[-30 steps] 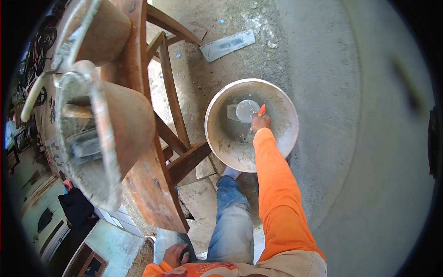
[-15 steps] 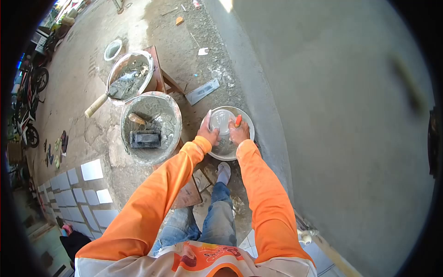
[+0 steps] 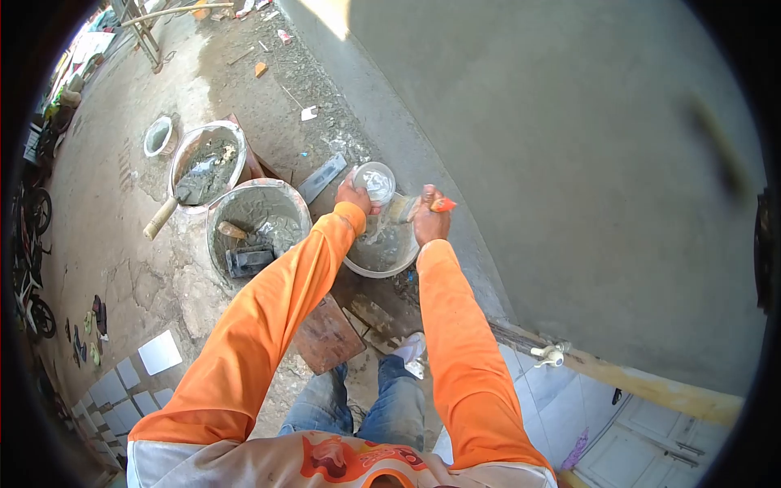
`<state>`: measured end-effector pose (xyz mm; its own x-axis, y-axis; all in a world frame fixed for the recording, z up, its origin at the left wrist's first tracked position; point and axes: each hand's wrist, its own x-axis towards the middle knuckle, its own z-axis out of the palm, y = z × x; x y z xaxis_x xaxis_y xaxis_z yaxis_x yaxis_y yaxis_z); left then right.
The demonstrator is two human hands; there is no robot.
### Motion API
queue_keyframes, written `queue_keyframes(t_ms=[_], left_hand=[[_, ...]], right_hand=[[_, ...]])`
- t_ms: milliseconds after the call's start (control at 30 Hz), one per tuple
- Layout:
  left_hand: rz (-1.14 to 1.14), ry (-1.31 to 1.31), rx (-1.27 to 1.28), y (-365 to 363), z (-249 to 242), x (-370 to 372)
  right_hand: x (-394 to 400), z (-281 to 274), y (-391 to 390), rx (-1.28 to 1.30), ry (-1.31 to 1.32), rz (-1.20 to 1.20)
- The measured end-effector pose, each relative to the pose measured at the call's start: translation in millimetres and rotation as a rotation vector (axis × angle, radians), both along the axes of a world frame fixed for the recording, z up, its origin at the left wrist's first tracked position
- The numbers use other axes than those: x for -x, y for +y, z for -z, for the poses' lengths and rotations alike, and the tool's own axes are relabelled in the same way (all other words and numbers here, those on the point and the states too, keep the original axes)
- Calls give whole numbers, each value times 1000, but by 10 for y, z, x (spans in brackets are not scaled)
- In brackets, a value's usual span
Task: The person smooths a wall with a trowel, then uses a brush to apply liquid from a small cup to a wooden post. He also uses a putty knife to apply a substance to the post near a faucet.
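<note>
My left hand (image 3: 355, 193) grips a small clear plastic container (image 3: 376, 182) by its side, above the rim of a round basin (image 3: 381, 259) of cloudy water. Closed around the orange handle of a brush (image 3: 442, 205) is my right hand (image 3: 429, 218); the brush's pale bristles point left over the basin. To the left, a bucket (image 3: 259, 213) of wet cement holds a wooden-handled tool (image 3: 232, 230) and a dark float (image 3: 250, 261). Behind it another cement bucket (image 3: 208, 167) has a trowel (image 3: 161, 218) resting on its edge.
A plastered grey wall (image 3: 553, 179) fills the right. A wooden bench (image 3: 327, 333) is near my legs. A flat metal blade (image 3: 323, 178) lies behind the basin, a small pail (image 3: 160, 137) at the far left. A tap (image 3: 549, 355) sticks out at the lower right.
The view has shifted. My left hand has lifted the clear container up over the basin's far rim. My right hand has moved up and right, bringing the brush's bristles into sight.
</note>
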<state>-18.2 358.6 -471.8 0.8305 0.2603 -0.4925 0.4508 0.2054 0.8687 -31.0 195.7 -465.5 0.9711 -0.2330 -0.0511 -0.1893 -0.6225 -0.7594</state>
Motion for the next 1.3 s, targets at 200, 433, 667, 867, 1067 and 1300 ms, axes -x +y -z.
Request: queue_keyframes(t_ms=[200, 433, 667, 867, 1067, 1300], left_hand=[[72, 35, 221, -49, -144, 291], [374, -3, 319, -186, -507, 1043], [449, -89, 238, -223, -536, 1673], [339, -39, 406, -237, -862, 2003], [278, -19, 435, -171, -954, 2024], [679, -572, -208, 169, 13, 1688]], right_hand=[[509, -1239, -215, -538, -63, 80], [892, -1153, 20, -65, -157, -236], [1463, -1507, 28, -102, 153, -357], [2051, -1763, -64, -219, -307, -212], [2588, -2006, -186, -263, -513, -340], [2846, -2040, -370, -800, -405, -7]])
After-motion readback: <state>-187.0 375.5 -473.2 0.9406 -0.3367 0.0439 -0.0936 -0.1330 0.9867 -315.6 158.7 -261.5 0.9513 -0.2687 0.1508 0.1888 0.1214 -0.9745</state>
